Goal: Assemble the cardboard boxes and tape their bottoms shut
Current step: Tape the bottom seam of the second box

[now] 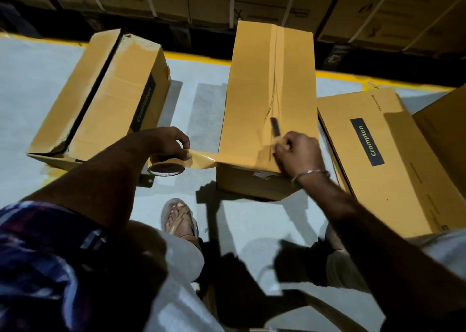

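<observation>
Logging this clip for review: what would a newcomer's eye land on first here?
The middle box on the floor, with a strip of tape stretched from its near edge to the roll gripped by the left hand. The right hand holds a dark, blurred tool over the box's seam. Another box with an untaped gap stands left.

a pale grey concrete floor is lit from above, with hard dark shadows cast across its near part. a yellow painted line is seen along its far edge. beyond it, strapped printed cartons are stacked in dim light.
</observation>
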Motion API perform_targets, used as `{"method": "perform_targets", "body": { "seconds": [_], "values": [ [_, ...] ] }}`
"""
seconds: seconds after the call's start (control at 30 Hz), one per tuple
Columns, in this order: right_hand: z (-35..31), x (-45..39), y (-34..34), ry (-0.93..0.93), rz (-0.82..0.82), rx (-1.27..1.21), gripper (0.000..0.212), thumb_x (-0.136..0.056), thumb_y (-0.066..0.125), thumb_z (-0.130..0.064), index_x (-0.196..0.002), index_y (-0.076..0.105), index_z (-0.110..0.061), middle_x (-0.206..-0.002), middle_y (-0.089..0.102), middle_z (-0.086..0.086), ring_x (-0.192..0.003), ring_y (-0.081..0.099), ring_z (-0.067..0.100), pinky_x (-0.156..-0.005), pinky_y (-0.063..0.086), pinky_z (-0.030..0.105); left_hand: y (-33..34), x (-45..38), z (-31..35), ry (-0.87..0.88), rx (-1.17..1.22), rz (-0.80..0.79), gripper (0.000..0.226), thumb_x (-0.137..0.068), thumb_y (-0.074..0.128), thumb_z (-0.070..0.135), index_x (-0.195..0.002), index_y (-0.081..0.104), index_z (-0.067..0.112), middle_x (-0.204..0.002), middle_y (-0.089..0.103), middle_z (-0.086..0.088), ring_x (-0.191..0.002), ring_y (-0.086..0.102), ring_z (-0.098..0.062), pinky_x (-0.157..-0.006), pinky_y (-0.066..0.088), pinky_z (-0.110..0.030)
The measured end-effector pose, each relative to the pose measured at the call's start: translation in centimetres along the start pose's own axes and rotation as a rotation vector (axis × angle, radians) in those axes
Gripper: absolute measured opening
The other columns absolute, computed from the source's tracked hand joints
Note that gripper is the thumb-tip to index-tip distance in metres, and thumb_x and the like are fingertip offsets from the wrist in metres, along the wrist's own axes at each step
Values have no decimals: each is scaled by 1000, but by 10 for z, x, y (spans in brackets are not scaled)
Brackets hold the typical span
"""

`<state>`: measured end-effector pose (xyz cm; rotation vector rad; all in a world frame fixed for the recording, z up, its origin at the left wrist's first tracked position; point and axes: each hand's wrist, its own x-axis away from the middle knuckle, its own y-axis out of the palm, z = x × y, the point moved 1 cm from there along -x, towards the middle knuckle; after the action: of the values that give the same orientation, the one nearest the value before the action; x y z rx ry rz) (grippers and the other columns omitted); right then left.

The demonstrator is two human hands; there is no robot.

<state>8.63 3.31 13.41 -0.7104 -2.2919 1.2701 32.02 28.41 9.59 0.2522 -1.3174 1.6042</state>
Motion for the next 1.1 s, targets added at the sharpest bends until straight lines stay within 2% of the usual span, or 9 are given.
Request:
{"method": "perform_targets", "body": {
  "seconds": [0.1, 0.17, 0.27, 0.37, 0.53, 0.73, 0.83, 0.97, 1.1],
  "values": [
    [-45, 41, 29, -90, -74, -69, 20, -90, 67, -33, -74, 56, -29, -74, 68, 7, -74, 65, 29, -59, 29, 26, 0, 1, 3, 36, -1, 29, 15, -94, 77, 35, -82, 72, 28, -80, 67, 4, -72, 60, -12, -64, 44, -28],
    [-71, 61, 56, -145, -116, -25, 16, -91, 61, -36, -82, 63, -23, -77, 67, 8, -73, 63, 31, -58, 29, 29, 0, 2, 2, 41, 4, 34, 16, -95, 76, 33, -81, 72, 27, -79, 68, 4, -72, 61, -13, -64, 45, -28],
    [-101, 76, 92, -175, -134, 86, 28, -93, 52, -40, -97, 67, -16, -89, 70, 14, -82, 66, 37, -62, 37, 33, 1, 4, 1, 35, 8, 23, 17, -94, 77, 32, -79, 73, 28, -85, 70, 3, -81, 63, -16, -69, 46, -29],
    [-121, 75, 114, -154, -132, 124, 28, -95, 50, -38, -102, 66, -16, -97, 70, 15, -89, 66, 40, -65, 36, 36, 1, 6, 1, 38, 42, 15, 17, -94, 78, 30, -79, 75, 23, -85, 72, 1, -80, 62, -15, -70, 47, -28],
    [-133, 56, 129, -81, -125, 181, 26, -98, 50, -33, -107, 65, -13, -104, 71, 17, -97, 67, 40, -69, 42, 36, -3, 8, 7, 28, 87, 17, 27, -93, 79, 24, -67, 72, 19, -66, 66, 1, -65, 58, -16, -59, 43, -25],
    [-129, 68, 144, -63, -173, 191, 22, -97, 49, -28, -100, 64, -12, -103, 69, 17, -97, 66, 41, -72, 44, 37, -8, 6, 9, 1, 76, 98, 26, -91, 81, 21, -67, 71, 19, -74, 68, -2, -72, 61, -20, -63, 44, -27],
    [-119, 92, 144, -109, -221, 161, 22, -98, 47, -29, -102, 62, -13, -98, 68, 15, -93, 66, 39, -67, 39, 37, -11, 6, 7, -27, 90, 185, 29, -91, 80, 22, -66, 68, 16, -78, 68, -9, -79, 63, -28, -70, 46, -31],
    [-112, 108, 108, -231, -85, 126, 23, -100, 47, -39, -104, 62, -22, -99, 67, 5, -83, 63, 33, -63, 31, 33, -12, 9, -1, -82, 35, 290, 23, -93, 77, 21, -86, 71, 1, -94, 71, -22, -98, 69, -40, -73, 47, -36],
    [-82, 54, 58, -64, 94, -43, 24, -101, 56, -39, -96, 73, -23, -95, 56, -1, -76, 54, 17, -55, 29, 24, -11, 10, -6, -111, -13, 308, 29, -94, 76, 23, -98, 72, -5, -104, 72, -25, -100, 68, -41, -71, 45, -35]
  ]
}}
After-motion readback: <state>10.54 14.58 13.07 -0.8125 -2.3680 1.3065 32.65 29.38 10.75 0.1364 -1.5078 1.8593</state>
